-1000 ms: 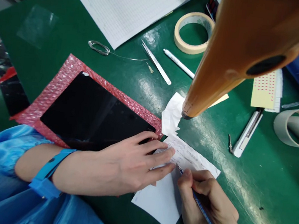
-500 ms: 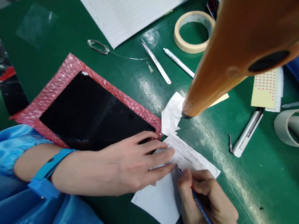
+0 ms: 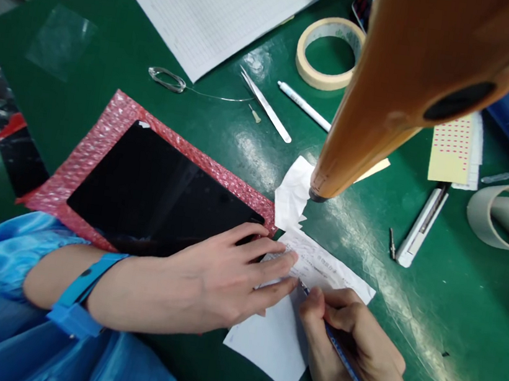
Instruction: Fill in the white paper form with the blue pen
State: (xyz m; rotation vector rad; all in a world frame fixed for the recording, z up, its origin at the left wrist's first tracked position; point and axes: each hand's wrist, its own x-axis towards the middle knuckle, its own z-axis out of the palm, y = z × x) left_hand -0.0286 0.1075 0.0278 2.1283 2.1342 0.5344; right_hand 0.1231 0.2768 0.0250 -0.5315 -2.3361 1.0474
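Observation:
My left hand (image 3: 219,279) lies flat with its fingers stretched out, pressing down a small white paper slip (image 3: 326,269) on the green table. My right hand (image 3: 351,347) is closed round a blue pen (image 3: 348,368), whose tip touches the slip just beside my left fingertips. A second white sheet (image 3: 272,343) lies under the slip. A black tablet (image 3: 155,193) rests on a pink bubble-wrap pad (image 3: 102,133) right behind my left hand. A blue band (image 3: 81,299) sits on my left wrist.
A large orange cone-shaped object (image 3: 390,83) hangs over the table at the upper right. Behind lie a ruled ledger sheet (image 3: 217,4), a masking tape roll (image 3: 326,53), tweezers (image 3: 266,104), a white pen (image 3: 303,106), a crumpled tissue (image 3: 294,192), a utility knife (image 3: 421,225) and a sticker sheet (image 3: 451,151).
The pen tip and my right hand have shifted very slightly to the left on the slip. My left hand has stayed where it was.

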